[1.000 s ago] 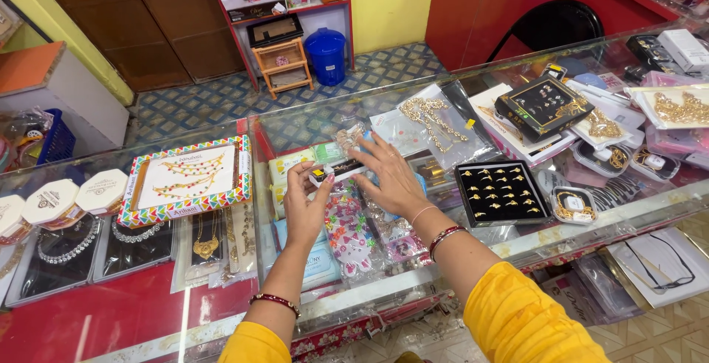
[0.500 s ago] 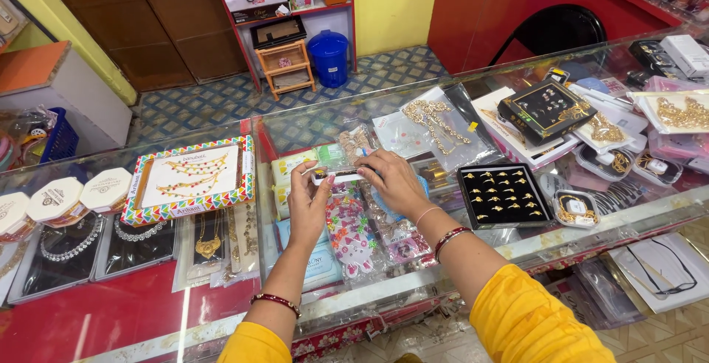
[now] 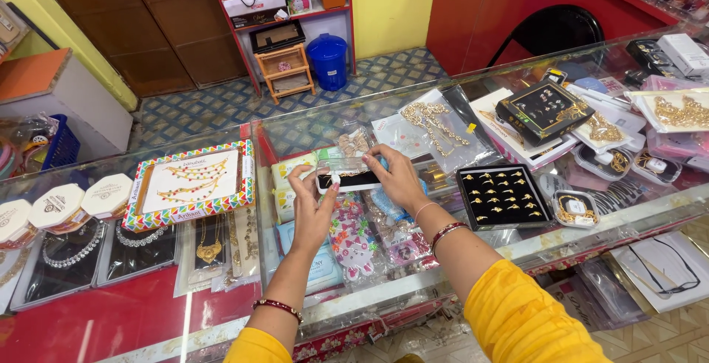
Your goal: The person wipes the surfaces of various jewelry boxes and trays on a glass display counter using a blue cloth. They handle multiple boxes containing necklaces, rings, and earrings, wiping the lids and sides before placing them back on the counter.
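So, a little shop room was seen from above: patterned blue floor tiles [image 3: 214, 104], a red shelf unit [image 3: 281, 8] against the back wall, a blue bin [image 3: 328, 59] beside it and a black chair [image 3: 554, 31] off to the right. Most of the view was taken up by a long glass worktop [image 3: 317, 130], and honestly it was packed, with jewellery laid on top and more of it shown underneath the glass.

On the left part of the worktop a flat necklace box [image 3: 190, 183] with a colourful border was laid, and round white boxes [image 3: 107, 194] were lined up just beside it. Further right, a clear packet of gold chains [image 3: 432, 123] was spread out, a black ring tray [image 3: 502, 196] was set near the front edge, and a black box of rings [image 3: 544, 110] was propped on other packs behind it.

In the middle, both arms in yellow sleeves were stretched over the glass. The left hand [image 3: 314, 211] and the right hand [image 3: 399, 178] were each clamped on one end of a small case [image 3: 348, 180], black below with a clear top, held just above the worktop between the necklace box and the ring tray. Whether it touched the glass couldn't be told.

Judging by that, the case looked to be mid-handling, either being opened or being turned for a look. Whatever came after, a steady two-sided grip would be called for, and care with the crowded packets underneath.
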